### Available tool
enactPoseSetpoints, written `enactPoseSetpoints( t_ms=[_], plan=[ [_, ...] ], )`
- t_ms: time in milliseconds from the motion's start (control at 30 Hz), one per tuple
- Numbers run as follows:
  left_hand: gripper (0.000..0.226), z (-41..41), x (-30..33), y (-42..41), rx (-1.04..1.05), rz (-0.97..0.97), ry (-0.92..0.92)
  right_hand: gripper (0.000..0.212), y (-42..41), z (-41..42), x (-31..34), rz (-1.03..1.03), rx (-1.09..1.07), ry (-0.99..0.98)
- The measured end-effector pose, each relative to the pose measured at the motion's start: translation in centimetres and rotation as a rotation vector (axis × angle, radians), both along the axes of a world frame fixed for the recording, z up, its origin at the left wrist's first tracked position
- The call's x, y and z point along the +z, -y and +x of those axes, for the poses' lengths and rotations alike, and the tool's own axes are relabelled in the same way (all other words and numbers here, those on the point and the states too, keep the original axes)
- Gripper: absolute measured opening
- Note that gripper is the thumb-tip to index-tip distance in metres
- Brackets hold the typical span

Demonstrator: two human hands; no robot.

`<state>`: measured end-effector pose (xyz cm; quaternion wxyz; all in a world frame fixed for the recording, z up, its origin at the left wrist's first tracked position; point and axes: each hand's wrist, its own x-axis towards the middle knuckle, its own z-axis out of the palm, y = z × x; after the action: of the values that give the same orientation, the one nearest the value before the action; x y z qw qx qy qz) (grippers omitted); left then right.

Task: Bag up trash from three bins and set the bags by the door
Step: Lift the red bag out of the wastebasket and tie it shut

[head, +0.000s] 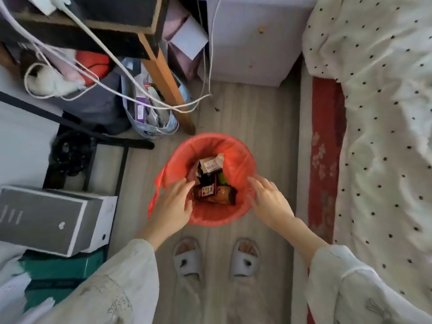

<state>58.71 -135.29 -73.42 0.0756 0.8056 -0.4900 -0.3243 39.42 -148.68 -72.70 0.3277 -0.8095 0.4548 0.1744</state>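
Observation:
A round bin lined with a red plastic bag (236, 155) stands on the wooden floor in front of my feet. Inside lie wrappers and small boxes of trash (211, 183), one with a white label. My left hand (174, 204) rests at the bag's left rim, fingers spread and reaching over the edge. My right hand (268, 199) hovers at the right rim, fingers apart, touching or nearly touching the bag. A loose red handle strip of the bag (155, 192) hangs down outside, left of my left hand.
A wooden table leg (168, 83) and white cables stand behind the bin, with a blue bag of clutter (149, 113) beside them. A grey box (51, 218) lies at left. A dotted white bedspread (385, 127) fills the right, a white cabinet (254, 40) at the back.

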Motion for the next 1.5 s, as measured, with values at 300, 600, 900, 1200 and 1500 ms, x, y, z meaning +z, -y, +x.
enactPoseSetpoints(
  t_ms=[300,600,900,1200,1500],
  plan=[
    [0.085,1.6,-12.3,-4.8,-0.158,0.320,0.241,0.066,-2.1,-0.8,-12.7,-0.010,0.200,-0.192],
    [0.085,2.6,-14.4,-5.8,-0.199,0.235,0.373,0.070,-2.4,-1.1,-14.2,-0.046,0.307,-0.235],
    [0.041,2.3,-12.1,-5.2,-0.269,-0.059,0.347,0.060,-3.7,-2.2,-13.3,-0.118,0.297,-0.147],
    [0.028,2.6,-7.6,-3.0,-0.181,-0.210,0.125,0.057,-6.9,0.3,-11.8,-0.214,0.314,-0.022],
    [0.025,2.9,-8.5,-4.4,-0.030,-0.294,0.061,0.029,-11.2,7.8,-13.7,-0.280,0.219,-0.024]
  ],
)
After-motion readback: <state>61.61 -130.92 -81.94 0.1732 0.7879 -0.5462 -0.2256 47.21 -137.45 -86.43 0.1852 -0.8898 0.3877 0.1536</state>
